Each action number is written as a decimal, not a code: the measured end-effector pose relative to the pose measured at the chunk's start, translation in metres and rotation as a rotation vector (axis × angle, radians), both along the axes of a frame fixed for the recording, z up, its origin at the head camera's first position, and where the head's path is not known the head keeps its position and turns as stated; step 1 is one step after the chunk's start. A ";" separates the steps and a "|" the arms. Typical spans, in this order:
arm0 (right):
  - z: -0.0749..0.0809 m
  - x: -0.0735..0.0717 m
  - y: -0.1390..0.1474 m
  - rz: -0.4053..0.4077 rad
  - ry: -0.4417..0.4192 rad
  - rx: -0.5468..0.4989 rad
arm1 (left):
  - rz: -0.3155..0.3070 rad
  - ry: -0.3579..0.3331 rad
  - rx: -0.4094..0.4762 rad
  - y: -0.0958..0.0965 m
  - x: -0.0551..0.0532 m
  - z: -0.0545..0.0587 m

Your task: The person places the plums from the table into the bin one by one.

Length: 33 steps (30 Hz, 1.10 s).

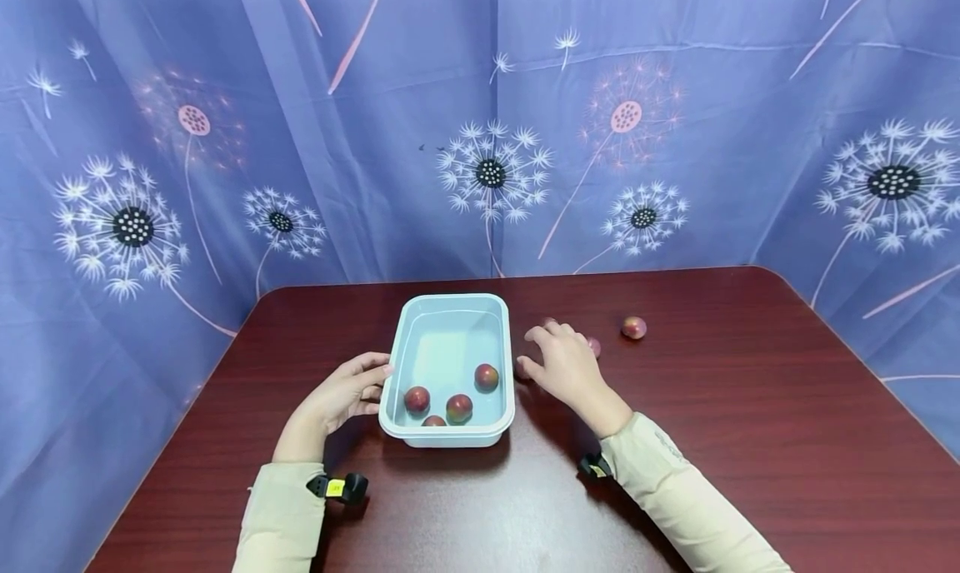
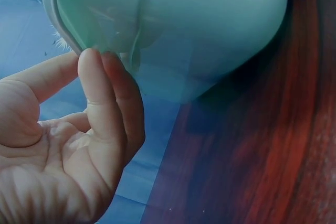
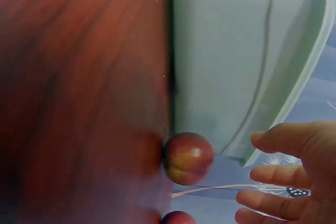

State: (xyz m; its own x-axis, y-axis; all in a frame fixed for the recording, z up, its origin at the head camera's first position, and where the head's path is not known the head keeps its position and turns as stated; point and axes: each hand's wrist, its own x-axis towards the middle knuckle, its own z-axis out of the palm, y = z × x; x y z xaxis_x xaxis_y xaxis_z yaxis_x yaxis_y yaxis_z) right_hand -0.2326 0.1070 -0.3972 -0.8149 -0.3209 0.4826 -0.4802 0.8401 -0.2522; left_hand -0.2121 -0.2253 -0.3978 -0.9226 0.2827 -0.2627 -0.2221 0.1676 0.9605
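Note:
A pale blue plastic tub stands on the table with several reddish plums, one being a plum, lying in its near half. My left hand pinches the tub's left rim between thumb and fingertips; the left wrist view shows this grip close up. To the right of the tub, my right hand hovers with spread, slightly bent fingers and holds nothing. In the right wrist view a plum sits on the table close to the tub wall, apart from the fingers. Another plum shows at the lower edge.
Farther right on the dark red wooden table lies a lone plum. A plum peeks out beside my right hand, and another is partly hidden behind its fingers. A blue dandelion-print curtain hangs behind the table.

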 end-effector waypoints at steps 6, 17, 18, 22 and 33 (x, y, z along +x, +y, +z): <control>-0.004 -0.001 -0.002 -0.004 -0.079 0.071 | -0.004 -0.007 0.009 0.001 0.000 0.000; -0.010 -0.004 0.000 0.013 -0.194 0.164 | -0.009 -0.020 0.021 0.002 -0.002 -0.003; -0.010 -0.004 0.001 0.012 -0.199 0.170 | -0.007 -0.022 0.022 0.002 -0.002 -0.003; -0.013 -0.006 0.001 0.010 -0.209 0.188 | -0.008 -0.021 0.019 0.001 -0.001 -0.005; -0.018 -0.011 0.003 0.007 -0.230 0.189 | -0.019 -0.010 0.022 0.001 -0.002 -0.003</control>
